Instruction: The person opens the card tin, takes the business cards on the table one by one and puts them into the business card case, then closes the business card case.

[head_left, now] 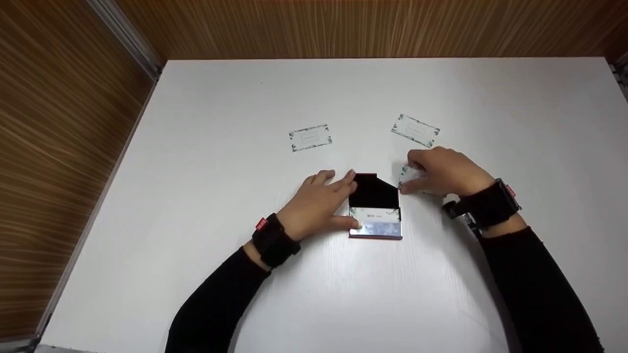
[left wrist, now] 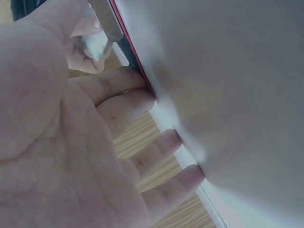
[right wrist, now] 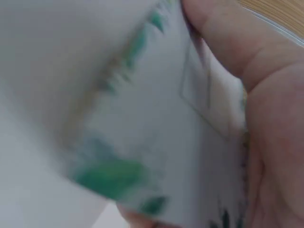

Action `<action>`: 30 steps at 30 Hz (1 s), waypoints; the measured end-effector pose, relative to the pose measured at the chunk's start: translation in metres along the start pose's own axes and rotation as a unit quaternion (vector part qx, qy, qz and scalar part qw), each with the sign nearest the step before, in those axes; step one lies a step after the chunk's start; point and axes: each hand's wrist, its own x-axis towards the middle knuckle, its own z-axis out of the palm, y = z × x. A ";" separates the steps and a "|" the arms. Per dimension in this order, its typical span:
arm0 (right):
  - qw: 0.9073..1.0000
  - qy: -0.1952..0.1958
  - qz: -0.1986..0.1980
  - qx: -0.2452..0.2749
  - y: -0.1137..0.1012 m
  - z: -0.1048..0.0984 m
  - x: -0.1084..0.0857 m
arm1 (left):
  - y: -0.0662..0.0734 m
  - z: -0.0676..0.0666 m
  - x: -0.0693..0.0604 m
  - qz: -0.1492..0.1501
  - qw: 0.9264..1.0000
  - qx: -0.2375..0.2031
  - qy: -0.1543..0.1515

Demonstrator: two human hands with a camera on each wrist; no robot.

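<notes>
A small dark card case [head_left: 372,192] lies unfolded on the white table, its black inside facing up. In its near half sits a printed card [head_left: 380,214] with leafy corners. My left hand [head_left: 318,205] rests along the case's left side, thumb on the near half and index finger by the far edge. The left wrist view shows its fingers extended, the tips against the table beside the case's red edge [left wrist: 129,35]. To the right of the case, my right hand [head_left: 449,171] pinches a white leaf-bordered card [right wrist: 161,133] between thumb and fingers, partly hiding it.
Two more leaf-bordered cards lie flat beyond the hands: one card [head_left: 310,138] to the left, another card [head_left: 415,130] just past the right hand. Wood-grain panels [head_left: 343,29] stand along the table's far and left edges.
</notes>
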 end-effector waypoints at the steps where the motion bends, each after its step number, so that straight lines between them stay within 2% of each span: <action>1: 1.000 -0.002 -0.011 0.003 0.000 -0.001 -0.001 | 0.000 0.000 0.000 0.000 1.000 0.000 0.000; 6: 0.999 0.000 -0.044 0.030 -0.002 -0.005 -0.004 | 0.000 0.000 -0.001 0.001 1.000 0.003 0.004; 10: 0.997 0.032 -0.046 0.053 -0.005 -0.010 -0.006 | -0.001 0.000 -0.001 0.000 1.000 0.004 0.005; 13: 0.996 0.054 -0.052 0.049 -0.008 -0.012 -0.007 | -0.001 0.000 -0.001 -0.003 1.000 0.001 0.005; 21: 0.989 0.107 -0.099 0.024 -0.010 -0.009 -0.004 | -0.001 0.000 -0.001 -0.001 1.000 -0.001 0.009; 30: 0.987 0.108 -0.120 0.024 -0.009 -0.009 -0.005 | 0.000 0.000 0.001 0.000 1.000 0.007 0.005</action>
